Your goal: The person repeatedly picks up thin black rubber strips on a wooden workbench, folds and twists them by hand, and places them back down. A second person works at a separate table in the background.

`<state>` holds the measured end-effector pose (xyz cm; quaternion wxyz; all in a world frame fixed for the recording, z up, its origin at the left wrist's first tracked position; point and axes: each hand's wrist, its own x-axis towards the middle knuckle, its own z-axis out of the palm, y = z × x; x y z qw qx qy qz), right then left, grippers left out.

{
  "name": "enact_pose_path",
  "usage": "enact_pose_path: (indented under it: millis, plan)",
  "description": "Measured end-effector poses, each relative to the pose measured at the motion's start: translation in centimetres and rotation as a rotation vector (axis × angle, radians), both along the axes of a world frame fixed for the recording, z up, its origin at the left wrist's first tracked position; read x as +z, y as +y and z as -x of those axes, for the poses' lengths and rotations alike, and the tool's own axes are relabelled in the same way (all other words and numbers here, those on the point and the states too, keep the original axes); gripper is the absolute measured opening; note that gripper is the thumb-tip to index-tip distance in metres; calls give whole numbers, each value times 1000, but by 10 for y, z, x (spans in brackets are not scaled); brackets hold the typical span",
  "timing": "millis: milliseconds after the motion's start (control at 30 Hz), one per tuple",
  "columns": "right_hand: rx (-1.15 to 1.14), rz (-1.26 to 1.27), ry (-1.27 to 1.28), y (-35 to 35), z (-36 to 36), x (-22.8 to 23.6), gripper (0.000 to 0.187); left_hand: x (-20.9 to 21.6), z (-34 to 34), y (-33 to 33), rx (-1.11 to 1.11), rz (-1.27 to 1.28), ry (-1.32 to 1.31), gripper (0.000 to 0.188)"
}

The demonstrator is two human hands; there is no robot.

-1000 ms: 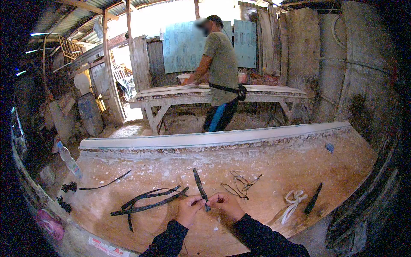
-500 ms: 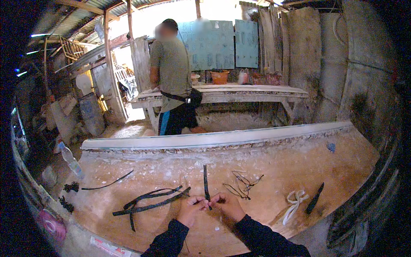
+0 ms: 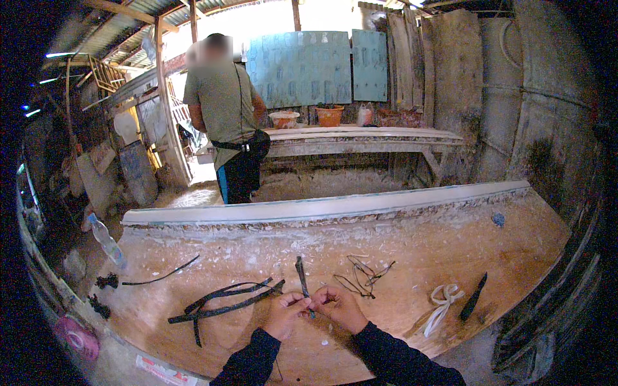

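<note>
Both my hands meet over the near middle of the wooden table (image 3: 380,248), pinching a short black strip (image 3: 301,273) between the fingertips. The strip stands up away from me, its lower end mostly hidden by my fingers. My left hand (image 3: 284,314) grips it from the left, my right hand (image 3: 340,309) from the right. Beside my left hand lie several longer black strips (image 3: 225,307) in a loose bundle. Just beyond my right hand is a tangle of thin dark cord (image 3: 364,276).
On the right lie a white looped strip (image 3: 441,307) and a dark pointed tool (image 3: 474,297). A thin black strip (image 3: 161,275), dark bundles (image 3: 100,307) and a plastic bottle (image 3: 106,241) are at the left. Across the table, a person (image 3: 225,109) stands near a bench (image 3: 360,135) with an orange pot (image 3: 329,116).
The strip in my fingers now leans left and looks shorter and bent. My hands have shifted slightly. The person behind has moved left.
</note>
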<state>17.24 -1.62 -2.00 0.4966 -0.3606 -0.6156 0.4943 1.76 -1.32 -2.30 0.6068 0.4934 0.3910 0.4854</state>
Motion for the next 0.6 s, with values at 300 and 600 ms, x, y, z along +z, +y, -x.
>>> enact_pose_path:
  millis: [300, 600]
  plan:
    - [-223, -273, -270, 24, -25, -7, 36, 23, 0, -11, -291, 39, 323, 9]
    - [-281, -170, -160, 33, -48, -8, 37, 4, 0, -5, -416, 60, 248, 18]
